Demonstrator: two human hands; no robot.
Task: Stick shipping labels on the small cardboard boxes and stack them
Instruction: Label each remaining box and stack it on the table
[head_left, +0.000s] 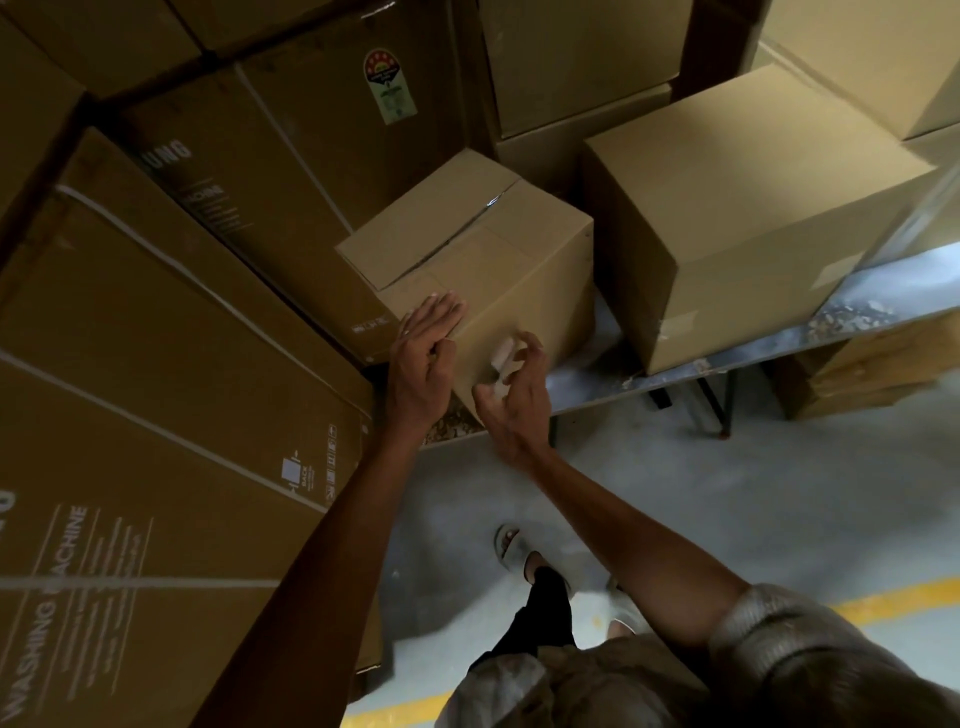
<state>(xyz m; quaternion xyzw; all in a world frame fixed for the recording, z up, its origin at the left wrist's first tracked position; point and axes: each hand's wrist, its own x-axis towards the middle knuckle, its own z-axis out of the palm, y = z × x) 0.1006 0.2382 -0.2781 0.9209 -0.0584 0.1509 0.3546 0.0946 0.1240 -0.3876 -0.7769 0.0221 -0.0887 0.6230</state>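
Pinching a small white label (506, 358) between thumb and fingers, the right hand (511, 400) holds it against the near side of the cardboard box (467, 249). Left hand (423, 353) lies flat, fingers spread, on the box's near top corner, gripping nothing. Box sits on a grey table (597, 384). Right of the box: a larger box (737, 208), close but apart. Left of it: a washing-machine carton (156, 364).
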